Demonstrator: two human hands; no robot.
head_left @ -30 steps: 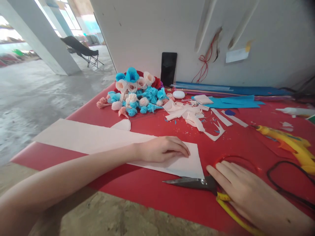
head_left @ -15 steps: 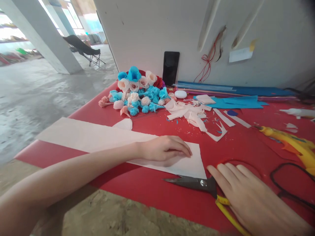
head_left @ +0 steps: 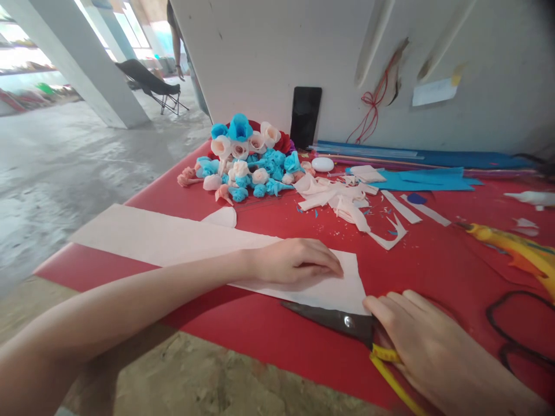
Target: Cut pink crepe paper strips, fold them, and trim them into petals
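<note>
Over there, pale paper (head_left: pixel 182 237) lies across the red table (head_left: pixel 433 260) beneath the left hand (head_left: pixel 299 261), resting loosely half-open, while the right hand (head_left: pixel 420 329) is closed round scissors (head_left: pixel 342 321) at the paper's edge

It looks like a craft workspace inside a large, unfinished hall: at the upper left, a plain pillar (head_left: pixel 78 63), bare concrete floor (head_left: pixel 173 153) and bright windows (head_left: pixel 135 26); centre and right, a red worktop (head_left: pixel 243 323) with paper flowers (head_left: pixel 247 164), scraps (head_left: pixel 333 196), scissors (head_left: pixel 333 320) and a glue gun (head_left: pixel 498 236).

Matt paper strip (head_left: pixel 173 240), metal blades (head_left: pixel 323 318)
</note>
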